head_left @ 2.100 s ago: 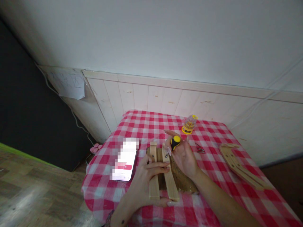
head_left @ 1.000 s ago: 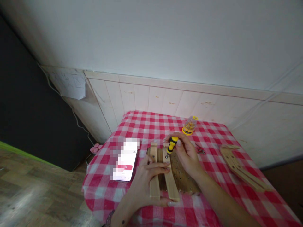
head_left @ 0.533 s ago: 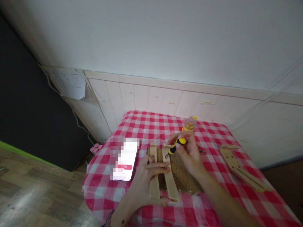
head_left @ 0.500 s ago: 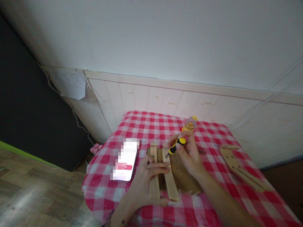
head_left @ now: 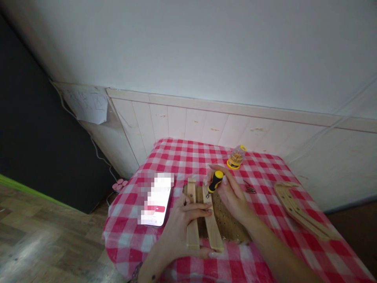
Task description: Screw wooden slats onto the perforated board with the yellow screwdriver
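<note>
My right hand is closed around a black-and-yellow screwdriver, tilted with its tip down at a hole or screw head near the far end of the right wooden strip. My left hand lies over the left wooden strip, its fingers reaching onto the right one and its thumb along their near ends, gripping both. Beneath the strips is a brown wooden board marked with many small holes. Whether a screw sits under the tip is too small to tell.
A lit phone lies left of the board. Behind it stands a clear bit holder with a yellow base. Several small metal pieces and curved wooden parts lie to the right on the checked tablecloth.
My right hand has turned and shifted slightly left, bringing the screwdriver handle more upright, its tip staying at the same spot. My left hand holds its place on the strips.
</note>
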{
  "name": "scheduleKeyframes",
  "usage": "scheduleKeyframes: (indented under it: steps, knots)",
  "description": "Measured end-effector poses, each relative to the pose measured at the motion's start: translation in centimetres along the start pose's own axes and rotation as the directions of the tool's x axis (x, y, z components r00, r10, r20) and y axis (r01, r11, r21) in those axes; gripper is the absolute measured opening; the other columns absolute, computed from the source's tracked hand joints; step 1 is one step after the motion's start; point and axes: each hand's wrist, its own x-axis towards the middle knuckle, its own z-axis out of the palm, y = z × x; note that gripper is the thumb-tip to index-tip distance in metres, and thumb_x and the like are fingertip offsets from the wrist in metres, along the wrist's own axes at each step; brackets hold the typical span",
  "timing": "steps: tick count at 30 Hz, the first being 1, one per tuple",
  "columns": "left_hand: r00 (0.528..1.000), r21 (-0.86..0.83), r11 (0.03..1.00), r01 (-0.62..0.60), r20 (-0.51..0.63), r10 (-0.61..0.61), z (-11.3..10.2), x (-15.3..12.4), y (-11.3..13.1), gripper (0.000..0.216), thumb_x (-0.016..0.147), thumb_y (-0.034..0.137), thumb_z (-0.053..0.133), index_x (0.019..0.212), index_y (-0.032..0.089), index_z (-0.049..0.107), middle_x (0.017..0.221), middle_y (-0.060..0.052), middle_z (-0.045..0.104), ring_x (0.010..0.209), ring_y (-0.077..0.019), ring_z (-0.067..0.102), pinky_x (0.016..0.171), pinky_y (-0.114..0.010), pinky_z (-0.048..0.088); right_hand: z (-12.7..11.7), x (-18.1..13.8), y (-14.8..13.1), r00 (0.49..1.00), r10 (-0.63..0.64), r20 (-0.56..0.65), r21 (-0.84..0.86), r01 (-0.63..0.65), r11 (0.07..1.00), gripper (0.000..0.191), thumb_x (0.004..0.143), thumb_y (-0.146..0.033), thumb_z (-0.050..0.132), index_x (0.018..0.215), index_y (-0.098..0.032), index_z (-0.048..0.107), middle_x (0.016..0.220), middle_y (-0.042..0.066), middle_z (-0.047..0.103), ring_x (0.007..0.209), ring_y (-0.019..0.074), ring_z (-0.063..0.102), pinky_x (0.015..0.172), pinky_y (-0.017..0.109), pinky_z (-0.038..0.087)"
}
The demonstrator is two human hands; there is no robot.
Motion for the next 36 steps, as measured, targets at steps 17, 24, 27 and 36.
scheduleKeyframes:
  steps: [17, 24, 27, 36]
  knots:
    - [0.999, 0.005, 1.000, 0.009, 0.031, -0.009, -0.2, -0.4, -0.2, 0.078, 0.075, 0.071, 0.086, 0.134, 0.025, 0.064, 0.135, -0.013, 0.075, 0.123, -0.0365, 0.068, 0.118, -0.061, 0.038, 0.2, 0.6, -1.6, 0.987, -0.124, 0.098, 0.070, 0.118, 0.991, 0.018, 0.102, -0.044, 0.066, 0.109, -0.033, 0.054, 0.094, -0.002, 0.072, 0.083, 0.0172, 0.069, 0.081, 0.036, 0.057]
    - [0.999, 0.009, 0.999, -0.035, -0.028, 0.035, 0.4, -0.3, -0.1, 0.077, 0.079, 0.074, 0.081, 0.136, 0.027, 0.060, 0.132, -0.012, 0.076, 0.122, -0.0343, 0.071, 0.119, -0.057, 0.037, 0.0, 0.4, -0.2, 0.993, -0.103, 0.065, 0.049, 0.100, 0.994, 0.029, 0.104, -0.051, 0.060, 0.128, -0.038, 0.050, 0.087, -0.004, 0.063, 0.078, 0.0173, 0.059, 0.075, 0.033, 0.049]
    - [0.998, 0.011, 0.999, -0.037, -0.041, 0.037, 0.4, -0.1, 0.1, 0.075, 0.081, 0.074, 0.079, 0.136, 0.027, 0.059, 0.133, -0.013, 0.075, 0.121, -0.0344, 0.071, 0.116, -0.056, 0.041, 0.3, 0.4, -0.2, 0.996, -0.062, 0.064, 0.157, 0.051, 0.986, 0.026, 0.104, -0.057, 0.056, 0.117, -0.034, 0.058, 0.083, -0.002, 0.057, 0.075, 0.0187, 0.054, 0.073, 0.033, 0.049]
    - [0.998, 0.019, 0.998, -0.055, -0.029, 0.056, 0.2, 0.0, 0.0, 0.074, 0.081, 0.072, 0.080, 0.136, 0.027, 0.059, 0.133, -0.011, 0.076, 0.122, -0.0336, 0.071, 0.116, -0.054, 0.042, 0.1, 0.7, -0.9, 0.990, -0.064, 0.128, 0.206, 0.037, 0.978, 0.027, 0.105, -0.054, 0.057, 0.119, -0.033, 0.066, 0.091, 0.001, 0.068, 0.085, 0.0210, 0.065, 0.088, 0.040, 0.054]
